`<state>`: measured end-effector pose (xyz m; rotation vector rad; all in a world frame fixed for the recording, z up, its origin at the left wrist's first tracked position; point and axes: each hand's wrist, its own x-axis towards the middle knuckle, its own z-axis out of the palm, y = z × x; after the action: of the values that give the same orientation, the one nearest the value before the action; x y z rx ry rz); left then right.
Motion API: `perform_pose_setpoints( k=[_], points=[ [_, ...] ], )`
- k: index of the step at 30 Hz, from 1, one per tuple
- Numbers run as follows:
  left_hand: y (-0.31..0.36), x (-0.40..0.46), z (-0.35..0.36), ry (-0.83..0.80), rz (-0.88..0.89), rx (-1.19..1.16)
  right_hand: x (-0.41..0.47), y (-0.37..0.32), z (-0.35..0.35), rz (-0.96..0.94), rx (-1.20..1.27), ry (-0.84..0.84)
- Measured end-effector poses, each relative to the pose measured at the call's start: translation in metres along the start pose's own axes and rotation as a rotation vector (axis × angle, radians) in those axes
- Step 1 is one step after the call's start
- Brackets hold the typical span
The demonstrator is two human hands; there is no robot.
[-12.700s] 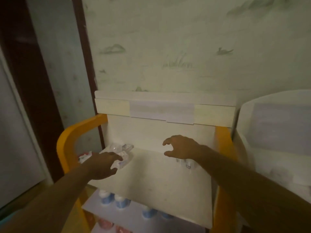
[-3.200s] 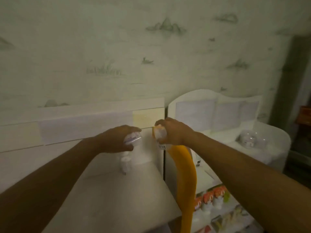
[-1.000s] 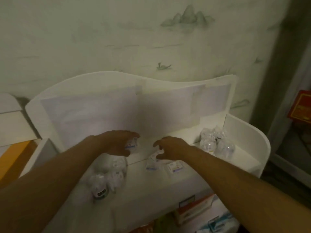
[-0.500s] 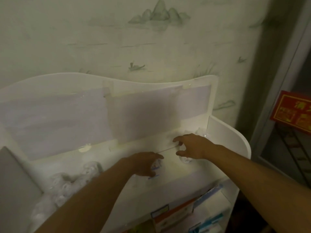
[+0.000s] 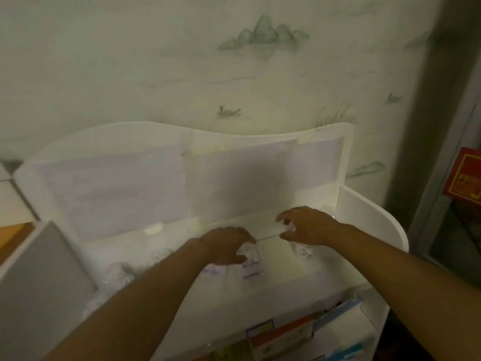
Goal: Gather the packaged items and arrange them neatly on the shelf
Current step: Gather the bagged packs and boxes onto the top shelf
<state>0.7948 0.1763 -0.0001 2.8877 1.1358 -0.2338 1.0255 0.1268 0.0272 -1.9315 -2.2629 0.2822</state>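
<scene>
2 bare arms reach over the top of a white shelf unit with a wavy back board. The left hand lies palm down in the middle of the top board, fingers curled over a small clear plastic packet with a white and blue label. The packet sits on the board, touching the fingertips, and its label end points toward the person. It is too blurry to tell which way its long side runs.

The right hand is a little farther back and to the right, near the white side wall. Its thumb and fingers are bent like a claw and spread a bit apart, and they seem to close on another clear plastic packet that shows just under the palm (it is too washed out by the light to be sure of the grip).

More clear round packets lie in a loose bunch on the left part of the same board, well apart from both hands. Below the top board, colourful boxes stand on a lower shelf. A red sign hangs at the far right.
</scene>
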Motion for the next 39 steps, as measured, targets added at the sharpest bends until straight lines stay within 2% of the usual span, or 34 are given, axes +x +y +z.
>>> perform_pose_setpoints(
  k=[4,8,14,19,22,24,29,33,39],
  points=[
    [-0.035,-0.061,-0.049,0.046,-0.122,0.080,0.026,-0.053,-0.025,-0.123,-0.019,0.037],
    [-0.083,-0.147,-0.082,0.010,-0.268,0.223,0.049,-0.119,-0.038,-0.273,-0.032,0.049],
    [-0.140,-0.273,-0.092,0.038,-0.517,0.190,0.058,-0.217,-0.035,-0.397,-0.034,0.073],
    [-0.176,-0.375,-0.073,0.066,-0.622,0.164,0.046,-0.327,-0.026,-0.494,0.017,0.092],
    [-0.205,-0.450,-0.055,0.125,-0.645,0.131,0.034,-0.406,-0.012,-0.531,0.090,0.144],
    [-0.227,-0.503,-0.044,0.165,-0.662,0.106,0.029,-0.464,0.001,-0.547,0.120,0.122],
    [-0.279,-0.620,0.001,0.143,-0.753,-0.006,0.019,-0.592,0.043,-0.600,0.010,0.066],
    [-0.307,-0.681,0.034,0.082,-0.805,-0.084,0.017,-0.648,0.077,-0.588,-0.089,-0.004],
    [-0.334,-0.724,0.073,0.063,-0.860,-0.128,0.049,-0.689,0.109,-0.524,-0.135,-0.122]
  ],
)
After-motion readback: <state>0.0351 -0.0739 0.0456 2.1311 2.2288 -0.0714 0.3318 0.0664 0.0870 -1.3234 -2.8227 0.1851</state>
